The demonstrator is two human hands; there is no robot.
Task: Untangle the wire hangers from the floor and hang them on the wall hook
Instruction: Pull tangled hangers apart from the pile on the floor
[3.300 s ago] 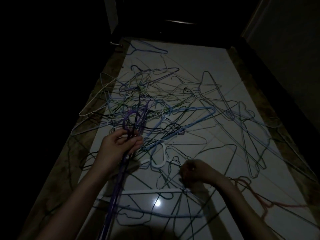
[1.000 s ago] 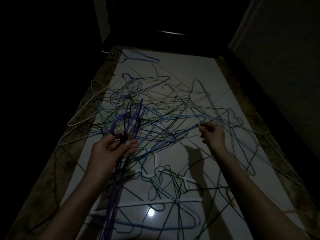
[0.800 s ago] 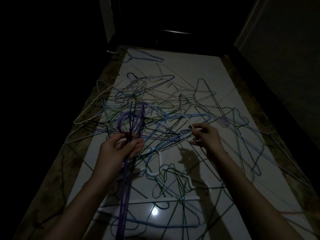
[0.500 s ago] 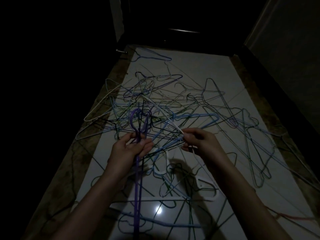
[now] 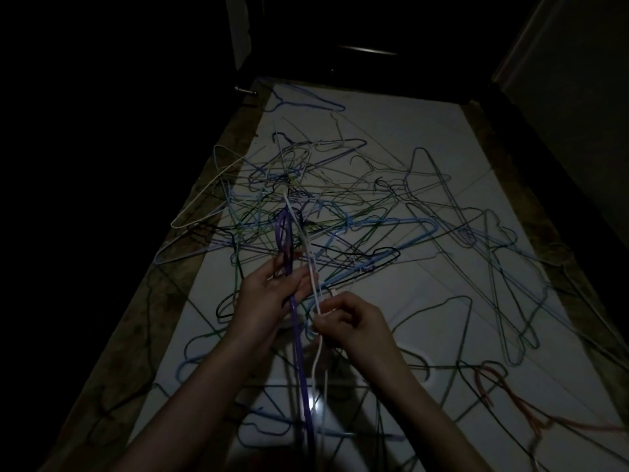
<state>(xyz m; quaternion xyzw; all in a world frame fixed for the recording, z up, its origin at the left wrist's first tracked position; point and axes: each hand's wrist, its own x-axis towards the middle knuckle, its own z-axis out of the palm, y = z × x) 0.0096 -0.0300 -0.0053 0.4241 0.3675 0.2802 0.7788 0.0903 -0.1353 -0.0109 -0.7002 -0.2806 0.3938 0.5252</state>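
Note:
A tangle of thin wire hangers (image 5: 357,212) in blue, green, black and white covers the pale tiled floor (image 5: 391,131). My left hand (image 5: 269,294) grips a bunch of purple and dark hangers (image 5: 301,362) by their necks, hooks pointing away from me. My right hand (image 5: 347,321) pinches a white hanger (image 5: 308,247), which rises out of the pile right beside the purple bunch. No wall hook shows in this dim view.
A red hanger (image 5: 503,393) lies at the lower right. One blue hanger (image 5: 306,100) lies alone at the far end by a dark doorway (image 5: 340,35). Brown marbled borders (image 5: 143,318) edge the floor, and a wall (image 5: 578,80) rises on the right.
My right hand reached to the pile's middle, took hold of a white hanger and drew it back toward the bunch in my left hand. The left hand has kept its grip.

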